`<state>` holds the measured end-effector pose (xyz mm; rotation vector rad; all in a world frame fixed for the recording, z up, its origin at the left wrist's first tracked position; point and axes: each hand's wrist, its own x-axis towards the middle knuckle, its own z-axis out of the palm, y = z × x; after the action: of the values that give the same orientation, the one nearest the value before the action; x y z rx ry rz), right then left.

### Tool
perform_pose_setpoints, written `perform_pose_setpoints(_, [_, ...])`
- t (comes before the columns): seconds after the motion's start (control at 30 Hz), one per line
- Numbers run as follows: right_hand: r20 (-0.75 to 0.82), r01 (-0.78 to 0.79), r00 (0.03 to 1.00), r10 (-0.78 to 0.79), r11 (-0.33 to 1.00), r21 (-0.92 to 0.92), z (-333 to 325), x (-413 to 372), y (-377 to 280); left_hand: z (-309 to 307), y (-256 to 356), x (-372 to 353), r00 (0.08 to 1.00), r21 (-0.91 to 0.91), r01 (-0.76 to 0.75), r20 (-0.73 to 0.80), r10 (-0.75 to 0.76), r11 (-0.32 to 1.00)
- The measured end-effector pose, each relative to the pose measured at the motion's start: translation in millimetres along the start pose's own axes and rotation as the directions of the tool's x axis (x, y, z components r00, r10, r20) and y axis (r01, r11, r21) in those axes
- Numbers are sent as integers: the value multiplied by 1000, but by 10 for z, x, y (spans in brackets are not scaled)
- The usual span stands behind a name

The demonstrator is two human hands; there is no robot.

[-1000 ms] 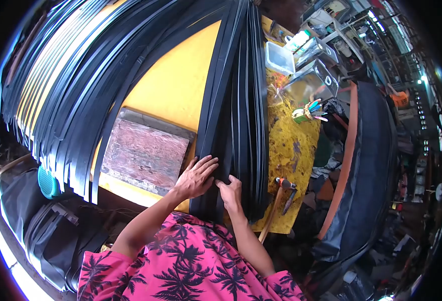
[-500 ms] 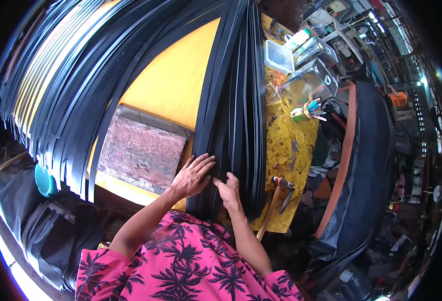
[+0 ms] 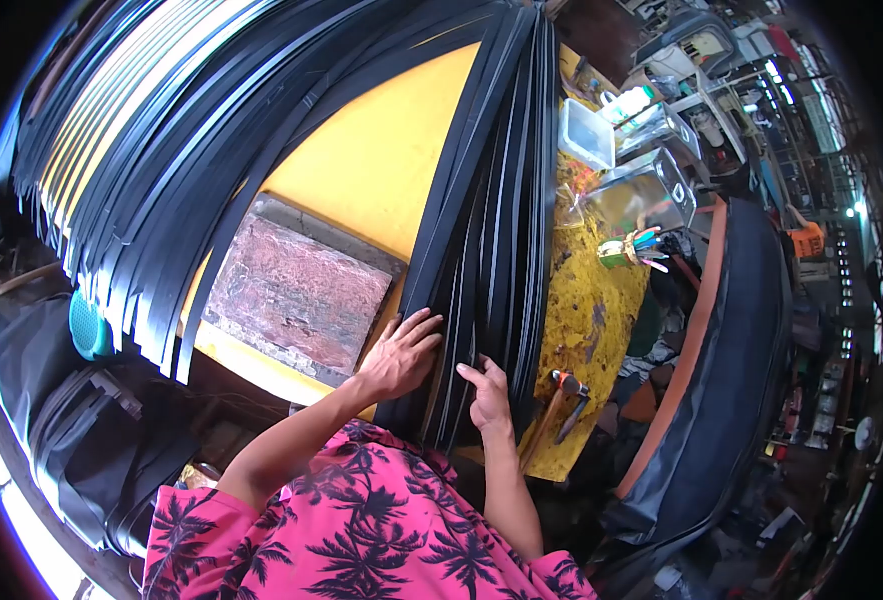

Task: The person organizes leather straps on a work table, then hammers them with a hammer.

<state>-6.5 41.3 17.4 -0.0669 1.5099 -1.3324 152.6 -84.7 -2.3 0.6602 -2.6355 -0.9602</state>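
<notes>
Long black strips (image 3: pixel 491 215), which look like leather or a similar sheet, lie bunched along the yellow tabletop. My left hand (image 3: pixel 402 357) rests on the left side of this bunch, its fingers stretched out. To its right, my right hand (image 3: pixel 489 395) has its thumb out and its other fingers curled at the strips, which it seems to grip; the fingertips are partly hidden. Left of my hands sits a worn reddish slab (image 3: pixel 296 290) on the yellow surface (image 3: pixel 381 150).
More black strips (image 3: pixel 191 190) hang over the table's left side. At right, a hammer (image 3: pixel 551 420) lies on a stained yellow surface (image 3: pixel 591 310), with a pen holder (image 3: pixel 618 250), a clear plastic tub (image 3: pixel 586 135) and a metal tin (image 3: pixel 651 195) beyond. A dark padded roll (image 3: pixel 721 350) stands farther right.
The view has shifted, so the table appears farther right. My right hand has moved slightly away from my left, and the strips between them are more spread. My left hand stays on the bunch.
</notes>
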Motion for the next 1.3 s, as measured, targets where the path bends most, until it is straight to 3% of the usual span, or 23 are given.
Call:
perform_pose_setpoints(0.1, [52,-30,998,24,992,126,-15,-28,-53,21,181,-51,994,-199,112,14,-111,974])
perform_pose_setpoints(0.23, [57,-66,997,59,989,132,-9,-66,-137,147,271,-69,989,-196,148,53,-140,969])
perform_pose_setpoints(0.33, [-4,-41,999,41,984,-175,-21,-25,-137,125,277,-61,984,-250,173,84,-157,953])
perform_pose_setpoints(0.43, [-40,-18,999,5,941,-339,35,-7,-140,160,248,-78,993,-228,111,60,-100,967])
perform_pose_setpoints(0.53, [-32,1,999,-10,963,-270,87,-46,-172,128,217,-123,995,-213,79,72,-65,974])
perform_pose_setpoints(0.8, [-41,27,998,-41,955,-296,85,-30,-122,125,234,-143,996,-173,68,66,-57,983])
perform_pose_setpoints(1.0, [-65,41,996,-64,949,-311,123,-21,-96,34,278,-268,997,-109,45,-51,-51,993])
perform_pose_setpoints(1.07, [-69,38,996,-61,957,-289,66,-2,-46,16,269,-342,921,-263,236,-246,-302,935])
perform_pose_setpoints(1.1, [-59,14,998,-30,967,-256,96,-24,-87,12,259,-353,922,-261,237,-244,-301,936])
perform_pose_setpoints(1.17, [-43,-13,999,4,974,-225,129,-71,-123,0,239,-379,875,-189,423,-168,-454,886])
perform_pose_setpoints(1.3, [-45,-36,999,28,980,-197,183,-83,-174,35,233,-391,890,-207,368,-205,-408,907])
